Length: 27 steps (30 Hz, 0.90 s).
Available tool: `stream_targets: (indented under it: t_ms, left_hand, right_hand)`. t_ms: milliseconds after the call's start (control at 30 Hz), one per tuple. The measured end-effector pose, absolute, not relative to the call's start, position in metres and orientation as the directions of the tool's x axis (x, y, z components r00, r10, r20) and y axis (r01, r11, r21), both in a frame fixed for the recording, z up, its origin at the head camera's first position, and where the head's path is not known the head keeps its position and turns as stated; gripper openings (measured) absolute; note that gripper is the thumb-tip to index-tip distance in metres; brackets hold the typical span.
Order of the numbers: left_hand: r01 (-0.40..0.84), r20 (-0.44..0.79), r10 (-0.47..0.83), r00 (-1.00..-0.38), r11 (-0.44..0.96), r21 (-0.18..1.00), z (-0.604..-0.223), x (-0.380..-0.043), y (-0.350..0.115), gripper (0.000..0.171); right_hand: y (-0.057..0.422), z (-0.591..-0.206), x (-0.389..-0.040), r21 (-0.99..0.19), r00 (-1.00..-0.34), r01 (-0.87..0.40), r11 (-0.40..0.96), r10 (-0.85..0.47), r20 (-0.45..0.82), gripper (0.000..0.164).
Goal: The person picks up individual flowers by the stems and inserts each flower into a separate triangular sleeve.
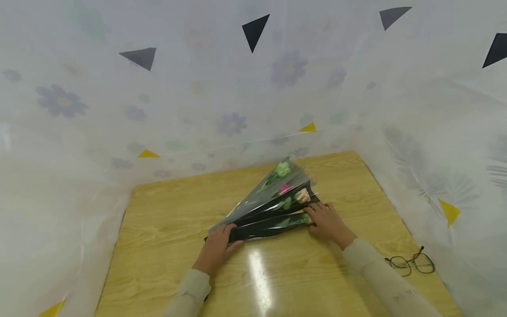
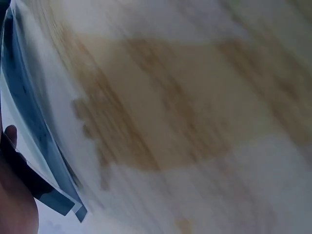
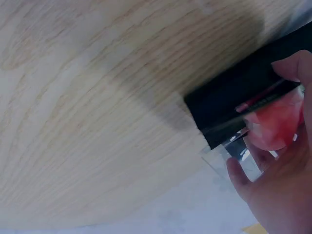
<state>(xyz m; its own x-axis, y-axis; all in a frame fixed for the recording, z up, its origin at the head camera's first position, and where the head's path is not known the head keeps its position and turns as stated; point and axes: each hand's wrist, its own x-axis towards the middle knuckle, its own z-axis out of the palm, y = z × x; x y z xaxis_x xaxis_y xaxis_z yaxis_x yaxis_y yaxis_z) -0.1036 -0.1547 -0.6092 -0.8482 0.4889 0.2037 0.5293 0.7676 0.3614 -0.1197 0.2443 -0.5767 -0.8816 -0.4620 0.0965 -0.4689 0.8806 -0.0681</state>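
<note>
Several single flowers in clear-fronted sleeves lie fanned on the wooden table [image 1: 166, 255]. A whitish-green flower [image 1: 283, 169] is farthest, then a magenta one [image 1: 284, 188] and a peach one [image 1: 303, 195]. Nearest the person is a black-backed flower sleeve [image 1: 265, 226]. My right hand [image 1: 328, 221] grips its wide end, thumb on the black backing and fingers round the side by a pinkish-red bloom [image 3: 275, 124]. At the narrow end my left hand [image 1: 215, 250] holds the sleeves, fingers over the top and thumb along the near edge; its grip is mostly hidden in the left wrist view.
Eyeglasses [image 1: 411, 260] lie near the table's right edge. A pale sheet [image 1: 190, 97] with printed flowers and triangles hangs behind the table and along its sides. Light reflects off the tabletop between the forearms.
</note>
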Motion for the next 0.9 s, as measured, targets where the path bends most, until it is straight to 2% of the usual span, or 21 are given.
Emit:
stream_targets:
  t_ms: [100,300,567,800,900]
  left_hand:
    - [0.527,0.229,0.475,-0.850,0.771,0.358,-0.612,-0.107,-0.156,0.055]
    - [0.465,0.223,0.409,-0.885,0.804,0.370,-0.620,-0.113,-0.156,0.053]
    - [0.395,0.226,0.333,-0.915,0.851,0.347,-0.627,-0.117,-0.157,0.053]
    - [0.326,0.202,0.268,-0.942,0.872,0.366,-0.623,-0.115,-0.157,0.058]
    - [0.285,0.197,0.223,-0.955,0.877,0.388,-0.617,-0.115,-0.160,0.064]
  right_hand:
    - [0.245,-0.581,-0.121,-0.061,-0.882,-0.464,0.884,-0.454,0.129,0.045]
    - [0.239,-0.588,-0.120,-0.050,-0.885,-0.449,0.892,-0.436,0.164,0.058]
    - [0.233,-0.599,-0.120,-0.207,-0.920,-0.393,0.896,-0.382,0.092,0.062]
    - [0.241,-0.602,-0.119,-0.305,-0.941,-0.333,0.892,-0.337,0.041,0.089]
    - [0.246,-0.600,-0.116,-0.323,-0.945,-0.322,0.890,-0.321,0.057,0.094]
